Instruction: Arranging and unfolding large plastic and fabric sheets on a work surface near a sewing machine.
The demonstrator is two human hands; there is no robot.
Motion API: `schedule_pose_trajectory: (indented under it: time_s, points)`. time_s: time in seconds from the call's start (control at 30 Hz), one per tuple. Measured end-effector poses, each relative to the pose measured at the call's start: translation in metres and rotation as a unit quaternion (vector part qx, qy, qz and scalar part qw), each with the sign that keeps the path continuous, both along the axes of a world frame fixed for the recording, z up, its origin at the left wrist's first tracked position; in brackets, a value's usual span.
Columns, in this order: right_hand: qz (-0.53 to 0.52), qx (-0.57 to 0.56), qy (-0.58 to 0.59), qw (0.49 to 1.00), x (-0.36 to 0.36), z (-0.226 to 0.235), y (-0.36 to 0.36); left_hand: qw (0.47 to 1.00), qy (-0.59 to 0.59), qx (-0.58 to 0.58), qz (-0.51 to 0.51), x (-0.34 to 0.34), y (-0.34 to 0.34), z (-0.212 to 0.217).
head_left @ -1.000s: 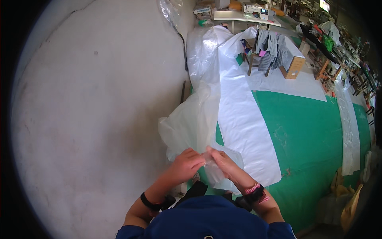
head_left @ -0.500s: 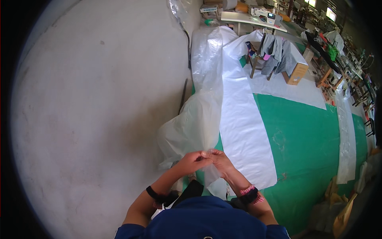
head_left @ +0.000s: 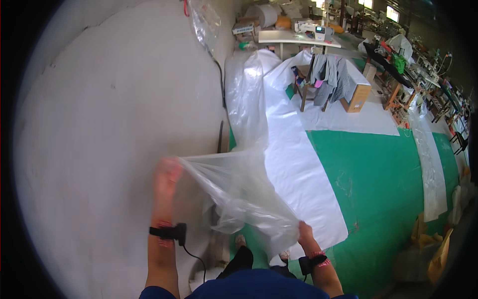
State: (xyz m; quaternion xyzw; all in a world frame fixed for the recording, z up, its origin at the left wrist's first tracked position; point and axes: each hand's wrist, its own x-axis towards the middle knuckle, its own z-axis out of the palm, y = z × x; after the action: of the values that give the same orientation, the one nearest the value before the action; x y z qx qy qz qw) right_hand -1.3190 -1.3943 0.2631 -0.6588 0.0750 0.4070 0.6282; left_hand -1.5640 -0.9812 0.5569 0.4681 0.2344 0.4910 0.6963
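Observation:
A large clear plastic sheet (head_left: 239, 194) hangs stretched between both hands in front of me. My left hand (head_left: 167, 174) is raised, blurred, and grips one upper corner near the pale wall. My right hand (head_left: 304, 233) is lower, at my right side, and grips the sheet's other edge. The plastic sags and crumples in folds between the two hands. Below it I see my dark trousers and a foot (head_left: 240, 241) on the floor.
A long white sheet (head_left: 294, 164) lies on the green floor (head_left: 383, 189) along the pale wall (head_left: 109, 129). Further back stand a chair draped with clothes (head_left: 323, 79), a wooden box (head_left: 359, 98) and a table (head_left: 298, 37). Bags lie at the right edge.
Both hands were close together at the sheet's edge. Now they have moved apart, the left hand up and left, the right down and right, spreading the plastic open.

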Motion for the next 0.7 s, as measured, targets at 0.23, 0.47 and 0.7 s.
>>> schedule_pose_trajectory:
  time_s: [0.23,0.47,0.7]
  points:
    - [-0.190,-0.184,0.109,0.958,0.006,-0.045,-0.060,0.956,0.093,0.225,0.162,-0.023,0.066,0.078]
    - [-0.088,-0.144,-0.002,0.986,0.006,-0.068,-0.105,0.923,0.093,0.324,0.185,-0.024,0.071,0.150]
    - [0.101,-0.199,-0.046,0.974,0.011,-0.069,-0.130,0.897,0.026,0.351,0.267,-0.042,0.008,0.209]
